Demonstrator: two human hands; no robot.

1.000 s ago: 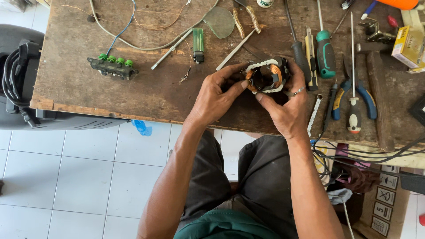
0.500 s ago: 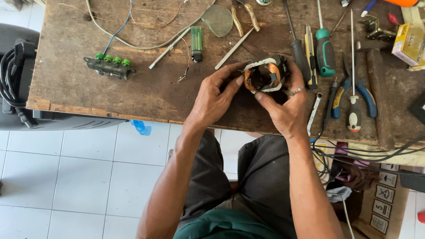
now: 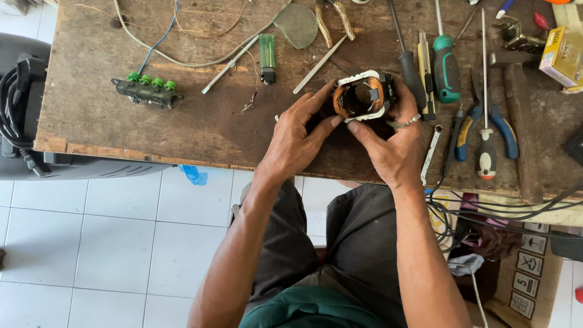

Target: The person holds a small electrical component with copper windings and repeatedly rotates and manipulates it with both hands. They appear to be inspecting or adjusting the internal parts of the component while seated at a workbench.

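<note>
Gripping round copper-wound motor stator with white end frame [image 3: 362,95], upper centre of frame, over worn wooden workbench [image 3: 200,127]: left hand [image 3: 296,143] and right hand [image 3: 392,143] both pinch it; underside contact probably hidden. Teal-handled screwdriver [image 3: 446,67] just right.

A: What's hidden on the stator [image 3: 362,96]?
B: Its lower side, behind both thumbs.
A: And the top edge?
B: It cuts off the pliers [image 3: 333,18] and two screwdriver shafts. The box [image 3: 562,56] runs off right.

Bare wood left of hands; screwdrivers [image 3: 446,67] crowding right
</note>
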